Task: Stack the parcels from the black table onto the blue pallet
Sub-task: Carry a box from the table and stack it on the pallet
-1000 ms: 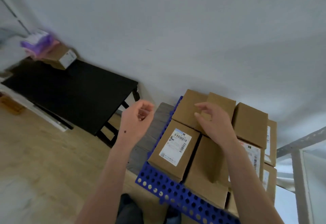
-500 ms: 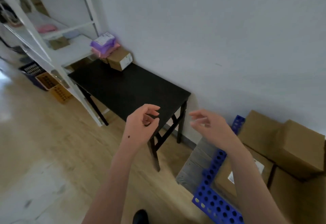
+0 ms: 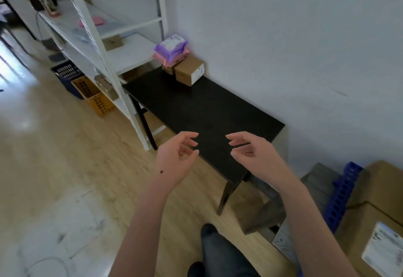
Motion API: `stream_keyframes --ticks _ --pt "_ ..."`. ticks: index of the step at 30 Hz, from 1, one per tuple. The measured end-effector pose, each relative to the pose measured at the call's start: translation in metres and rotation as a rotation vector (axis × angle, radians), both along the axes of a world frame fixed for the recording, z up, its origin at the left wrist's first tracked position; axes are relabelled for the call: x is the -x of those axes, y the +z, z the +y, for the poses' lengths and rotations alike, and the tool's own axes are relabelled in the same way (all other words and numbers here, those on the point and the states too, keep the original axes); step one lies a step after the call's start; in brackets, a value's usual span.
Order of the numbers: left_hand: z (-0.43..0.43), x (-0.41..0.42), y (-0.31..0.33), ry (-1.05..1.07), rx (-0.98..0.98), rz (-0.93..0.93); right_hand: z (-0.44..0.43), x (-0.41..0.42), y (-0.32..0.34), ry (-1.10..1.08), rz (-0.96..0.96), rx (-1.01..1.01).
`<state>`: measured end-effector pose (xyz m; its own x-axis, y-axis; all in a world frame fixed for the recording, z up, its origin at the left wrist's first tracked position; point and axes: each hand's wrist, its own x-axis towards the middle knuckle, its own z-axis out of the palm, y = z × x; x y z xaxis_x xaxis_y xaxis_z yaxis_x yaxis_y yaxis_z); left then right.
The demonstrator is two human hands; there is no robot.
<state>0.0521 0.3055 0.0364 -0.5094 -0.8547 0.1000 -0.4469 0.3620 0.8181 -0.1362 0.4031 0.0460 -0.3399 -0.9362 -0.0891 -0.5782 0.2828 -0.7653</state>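
Note:
The black table (image 3: 196,111) stands along the white wall. At its far end sits a brown cardboard parcel (image 3: 189,71) with a white label, and behind it a purple packet (image 3: 171,46) lies on a pink packet (image 3: 162,58). My left hand (image 3: 174,159) and my right hand (image 3: 253,154) hover over the table's near end, fingers loosely curled, holding nothing. The blue pallet (image 3: 340,198) shows at the right edge with brown parcels (image 3: 379,211) stacked on it.
A white metal shelf rack (image 3: 98,36) stands left of the table, with a blue crate (image 3: 67,73) and an orange crate (image 3: 93,95) beneath it on the wooden floor. A grey wooden pallet (image 3: 272,209) lies under the blue one. My dark trouser leg (image 3: 220,252) is below.
The view has swung left from the pallet to the table. Both empty hands came off the stacked parcels and now hover over the table's near end.

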Motion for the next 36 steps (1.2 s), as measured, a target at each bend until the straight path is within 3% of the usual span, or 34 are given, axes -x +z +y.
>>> stream_keyframes --ticks 7,17,36 --pt "-0.067 -0.006 -0.013 0.047 -0.021 -0.01 -0.082 -0.003 -0.011 0.037 -0.012 -0.044" --pt "-0.229 0.013 0.001 0.057 0.022 -0.087 -0.24 0.009 -0.011 0.051 -0.074 -0.009" --pt "-0.434 0.08 -0.02 -0.09 -0.066 -0.072 -0.416 0.061 -0.027 -0.148 -0.086 -0.1"
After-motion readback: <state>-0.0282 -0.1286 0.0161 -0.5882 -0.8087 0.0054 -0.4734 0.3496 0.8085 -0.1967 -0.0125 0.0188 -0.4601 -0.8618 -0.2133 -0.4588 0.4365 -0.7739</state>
